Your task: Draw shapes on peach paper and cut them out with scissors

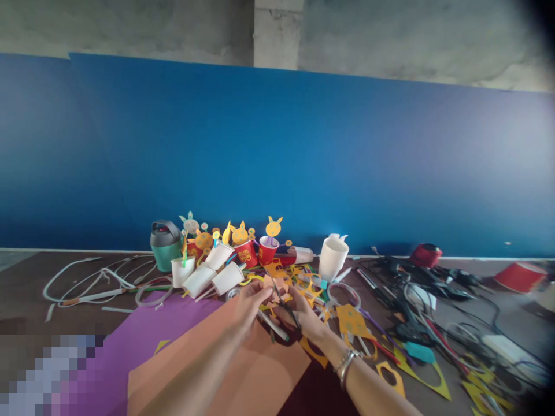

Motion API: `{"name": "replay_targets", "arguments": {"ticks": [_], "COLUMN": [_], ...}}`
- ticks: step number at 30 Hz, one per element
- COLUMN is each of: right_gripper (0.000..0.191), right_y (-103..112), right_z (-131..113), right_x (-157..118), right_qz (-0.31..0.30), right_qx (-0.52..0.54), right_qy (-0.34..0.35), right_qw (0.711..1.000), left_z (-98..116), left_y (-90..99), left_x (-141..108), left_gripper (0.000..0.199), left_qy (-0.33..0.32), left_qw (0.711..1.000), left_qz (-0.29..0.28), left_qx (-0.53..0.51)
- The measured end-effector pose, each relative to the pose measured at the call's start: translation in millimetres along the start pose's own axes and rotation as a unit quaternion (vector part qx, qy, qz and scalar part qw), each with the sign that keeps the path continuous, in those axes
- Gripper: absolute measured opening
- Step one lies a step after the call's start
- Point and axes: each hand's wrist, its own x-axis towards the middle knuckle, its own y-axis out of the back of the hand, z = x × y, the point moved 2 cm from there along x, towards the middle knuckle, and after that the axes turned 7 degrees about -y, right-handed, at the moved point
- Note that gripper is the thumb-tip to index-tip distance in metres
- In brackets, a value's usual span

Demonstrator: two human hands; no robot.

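My left hand (255, 296) pinches a small piece of salmon-coloured paper (274, 283) between thumb and fingers, above the middle of the table. My right hand (307, 316) is closed around the dark handles of a pair of scissors (296, 321). Their blades point up and away from me and lie across the paper; I cannot tell how far apart they are. Below my forearms rests a large salmon paper sheet (243, 370), partly covering a purple sheet (130, 341). Yellow cut-out paper scraps (353, 320) surround my right hand.
White paper cups (199, 281) and red cups (269, 251) with yellow animal cut-outs (273, 227) stand or lie behind my hands. A green bottle (166, 248) is at back left, a white cup (333, 260) right of centre. Tangled cables (453, 289) cover the right; a blue panel (269, 150) stands behind.
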Motion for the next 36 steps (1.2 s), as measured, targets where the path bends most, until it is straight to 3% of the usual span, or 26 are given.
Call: {"name": "replay_targets", "arguments": {"ticks": [36], "right_gripper": [0.038], "right_y": [0.0], "right_z": [-3.1], "right_x": [-2.1], "right_qz": [0.007], "right_qx": [-0.001], "right_qy": [0.012], "right_qw": [1.0], "left_z": [2.8], "left_y": [-0.4], "left_x": [-1.2], "left_gripper": [0.019], "left_qy": [-0.008], "left_qw": [1.0], "left_qz": [0.009], "left_qx": [-0.002]}}
